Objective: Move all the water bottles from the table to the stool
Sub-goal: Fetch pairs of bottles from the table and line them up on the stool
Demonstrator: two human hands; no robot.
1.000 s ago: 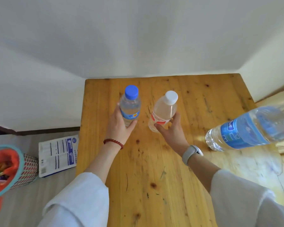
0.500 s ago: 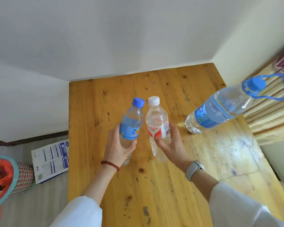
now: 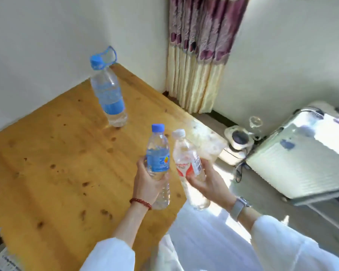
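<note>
Head view, the only one we have: our left hand (image 3: pixel 149 184) is wrapped round a small clear plastic bottle with a blue cap and blue label (image 3: pixel 158 163), held upright above the near edge of the yellow wooden bench (image 3: pixel 53 173). Our right hand (image 3: pixel 207 184) curls round a second small clear bottle with a white cap and red-and-white label (image 3: pixel 188 165), tilted, out past the bench edge. Both bottles are lifted clear of the wood and sit just beside each other near the caps.

A larger clear bottle with a blue cap and loop handle (image 3: pixel 108 90) stands alone on the bench near the wall, not yet moved.

No stool in view; we cannot tell where it lies. A pale ribbed suitcase (image 3: pixel 301 159) and a purple-and-cream curtain (image 3: pixel 202 51) are off to the right.

Risks, as we judge them: the frame is blurred, which suggests a fast turn, so the two bottles could knock together; smooth plastic may slip from a loose grip.
</note>
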